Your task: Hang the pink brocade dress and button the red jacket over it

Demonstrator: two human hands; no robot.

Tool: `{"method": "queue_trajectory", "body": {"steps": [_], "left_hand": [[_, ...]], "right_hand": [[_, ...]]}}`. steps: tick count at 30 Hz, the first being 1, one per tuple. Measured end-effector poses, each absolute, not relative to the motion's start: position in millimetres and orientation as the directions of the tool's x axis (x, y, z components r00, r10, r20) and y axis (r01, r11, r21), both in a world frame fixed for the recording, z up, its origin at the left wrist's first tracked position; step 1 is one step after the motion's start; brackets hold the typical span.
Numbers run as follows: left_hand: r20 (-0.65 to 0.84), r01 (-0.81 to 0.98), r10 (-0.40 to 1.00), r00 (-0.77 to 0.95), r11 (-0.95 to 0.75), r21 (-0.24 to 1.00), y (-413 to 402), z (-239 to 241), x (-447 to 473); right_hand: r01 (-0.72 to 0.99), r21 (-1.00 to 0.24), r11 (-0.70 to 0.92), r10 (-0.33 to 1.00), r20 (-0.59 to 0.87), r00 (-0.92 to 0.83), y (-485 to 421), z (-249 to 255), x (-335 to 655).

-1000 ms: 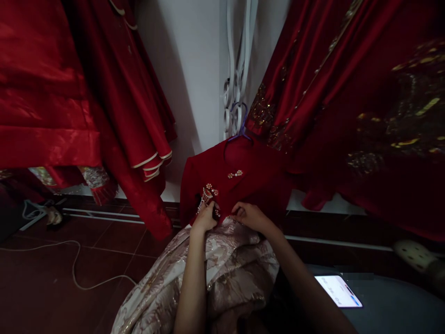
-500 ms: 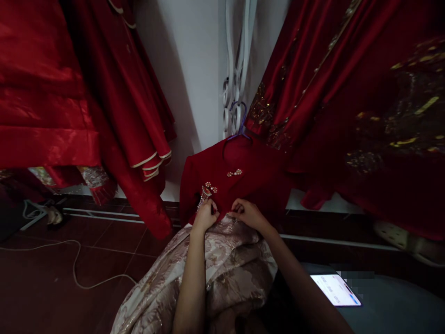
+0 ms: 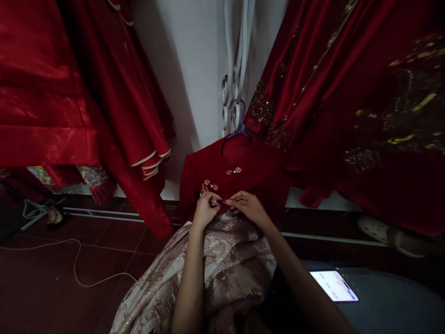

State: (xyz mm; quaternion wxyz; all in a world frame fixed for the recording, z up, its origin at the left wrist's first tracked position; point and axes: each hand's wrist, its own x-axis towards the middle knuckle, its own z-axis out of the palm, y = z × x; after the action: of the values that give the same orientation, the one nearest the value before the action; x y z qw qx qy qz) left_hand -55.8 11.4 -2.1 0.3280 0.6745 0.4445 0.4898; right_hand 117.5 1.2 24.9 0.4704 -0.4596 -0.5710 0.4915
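A dark red jacket point(image 3: 266, 174) hangs in front of me on a purple hanger point(image 3: 240, 119). A beaded, flower-like fastening point(image 3: 233, 171) runs across its chest, and a jewelled ornament point(image 3: 208, 186) with hanging beads sits at its left front. My left hand point(image 3: 206, 209) pinches at the front edge of the jacket just below the ornament. Facing it, my right hand point(image 3: 246, 205) also pinches, its fingertips almost meeting the left ones at a small pale fastener point(image 3: 225, 202). The fingers partly cover this piece. Below both hands spreads a pale, shiny patterned skirt point(image 3: 229, 250).
Red garments point(image 3: 135, 116) hang at the left, and more with gold sequins point(image 3: 361, 116) at the right. A lit phone point(image 3: 335, 285) lies on a grey surface at the lower right. A white cable point(image 3: 78, 264) crosses the tiled floor; a pale clog point(image 3: 375, 229) is at the right.
Both hands have moved up slightly along the jacket front and closer together. A small pale fastener now shows between the fingertips. The left hand covers more of the hanging beads.
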Motion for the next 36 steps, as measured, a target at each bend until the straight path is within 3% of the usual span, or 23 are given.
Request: {"method": "queue_trajectory", "body": {"steps": [3,5,13,20,27,36], "left_hand": [[0.234,0.046,0.957,0.172,-0.245,0.968,14,-8,-57],[0.189,-0.019,0.971,0.148,-0.188,0.982,16,-9,-57],[0.189,0.024,0.982,0.001,-0.189,0.982,23,-17,-54],[0.234,0.214,0.972,0.010,-0.231,0.949,21,-18,-56],[0.213,0.113,0.975,0.066,-0.220,0.969,21,-19,-55],[0.213,0.114,0.975,0.064,-0.219,0.969,17,-14,-54]], "right_hand": [[0.051,-0.994,0.099,0.990,0.093,-0.104,3,19,113],[0.068,-0.991,0.113,0.991,0.107,-0.085,4,15,110],[0.137,-0.976,0.169,0.985,0.163,-0.055,6,1,102],[0.149,-0.968,0.202,0.979,0.200,-0.027,6,-3,99],[0.188,-0.949,0.254,0.967,0.249,-0.050,6,-1,99],[0.308,-0.893,0.328,0.943,0.327,-0.056,3,4,102]]}}
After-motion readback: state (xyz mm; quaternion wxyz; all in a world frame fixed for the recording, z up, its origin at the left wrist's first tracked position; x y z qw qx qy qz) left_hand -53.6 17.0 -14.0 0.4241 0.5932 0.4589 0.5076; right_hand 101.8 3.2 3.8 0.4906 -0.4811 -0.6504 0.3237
